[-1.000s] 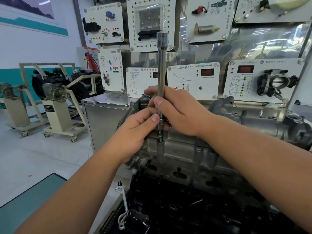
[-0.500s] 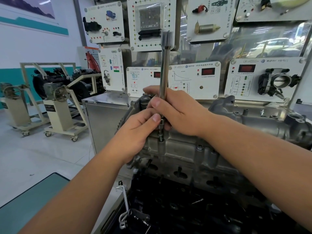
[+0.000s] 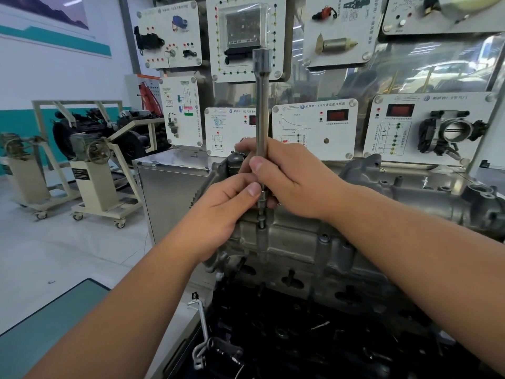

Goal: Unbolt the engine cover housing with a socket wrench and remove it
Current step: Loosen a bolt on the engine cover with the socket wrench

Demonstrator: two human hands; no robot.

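Right hand (image 3: 295,179) grips socket wrench (image 3: 261,110) shaft, held upright. Left hand (image 3: 226,209) pinches its lower end, socket tip seated on bolt (image 3: 261,224) at engine cover housing (image 3: 314,247) top edge. Housing sits on engine, sensor panels (image 3: 314,127) behind.
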